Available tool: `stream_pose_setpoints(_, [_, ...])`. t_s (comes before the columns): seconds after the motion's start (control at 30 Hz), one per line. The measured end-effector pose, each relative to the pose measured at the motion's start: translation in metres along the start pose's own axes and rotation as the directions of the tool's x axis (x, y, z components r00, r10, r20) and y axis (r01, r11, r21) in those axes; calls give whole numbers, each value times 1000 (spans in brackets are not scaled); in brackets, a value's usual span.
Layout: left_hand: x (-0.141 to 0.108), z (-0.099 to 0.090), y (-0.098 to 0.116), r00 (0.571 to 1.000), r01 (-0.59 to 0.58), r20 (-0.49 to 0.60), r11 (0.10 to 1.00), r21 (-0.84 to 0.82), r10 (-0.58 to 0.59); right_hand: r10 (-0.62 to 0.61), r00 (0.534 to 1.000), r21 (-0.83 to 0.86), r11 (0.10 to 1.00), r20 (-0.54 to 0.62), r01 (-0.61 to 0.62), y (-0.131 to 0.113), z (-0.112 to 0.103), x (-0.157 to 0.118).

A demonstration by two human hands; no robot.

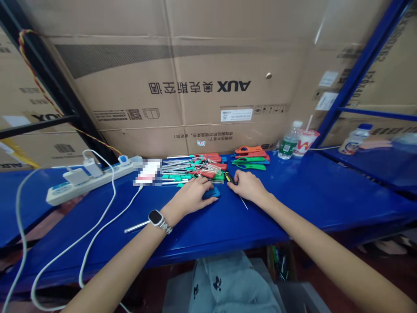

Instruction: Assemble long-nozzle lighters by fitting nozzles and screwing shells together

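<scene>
My left hand [192, 194], with a watch on its wrist, is closed around a blue handle [212, 193] near the middle of the blue table [241, 230]. A metal rod [137, 227] shows on the other side of that wrist. In my right hand [248, 186] is a screwdriver [230, 177] with a black and yellow handle, its thin shaft pointing down toward the table's front edge. Just beyond my hands lies a pile of tools [195, 167] with red and green handles and metal shafts. Orange and green plastic pieces [250, 158] are stacked to its right.
A white power strip [94, 179] with plugs and cables stretches along the left, beside a blurred phone [148, 172]. At the back right stand a water bottle [289, 141] and a lidded cup [305, 142]. Large cardboard [202, 61] walls off the back.
</scene>
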State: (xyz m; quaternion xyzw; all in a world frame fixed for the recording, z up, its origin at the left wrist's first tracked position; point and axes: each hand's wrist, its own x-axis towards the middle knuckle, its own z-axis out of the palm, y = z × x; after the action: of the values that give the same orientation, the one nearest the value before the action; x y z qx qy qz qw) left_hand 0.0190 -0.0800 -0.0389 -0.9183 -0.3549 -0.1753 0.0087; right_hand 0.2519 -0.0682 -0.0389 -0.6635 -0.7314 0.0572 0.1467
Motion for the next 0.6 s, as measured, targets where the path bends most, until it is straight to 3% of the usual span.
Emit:
stream_pose_setpoints(0.13, [3, 7, -2, 1000, 15, -19, 999, -52, -16, -1, 999, 90, 996, -48, 5, 7, 0, 1])
stream_pose_setpoints(0.2, [-3, 8, -2, 999, 26, -39, 996, -87, -29, -18, 998, 294, 955, -52, 33, 9, -1, 1])
stream_pose_setpoints(0.23, [-6, 8, -1, 998, 29, -45, 994, -102, -34, -36, 998, 444, 894, -47, 53, 8, -2, 2])
stream_pose_setpoints(0.3, [-10, 8, 0, 998, 31, -48, 991, -130, -38, -91, 995, 736, 671, -38, 90, 1, -4, 4])
stream_pose_setpoints(0.37, [-12, 7, 1, 997, 43, -53, 987, -155, -52, -146, 988, 896, 430, -54, 113, -13, -6, 9])
stream_pose_setpoints(0.4, [-13, 6, 1, 996, 54, -55, 984, -169, -64, -181, 981, 926, 355, -67, 129, -21, -7, 12])
stream_pose_setpoints(0.5, [-14, 5, -1, 994, 83, -57, 975, -208, -97, -240, 961, 944, 261, -140, 202, -43, -6, 21])
stream_pose_setpoints(0.6, [-15, 6, -7, 991, 101, -60, 967, -236, -118, -243, 944, 928, 244, -224, 283, -55, 1, 26])
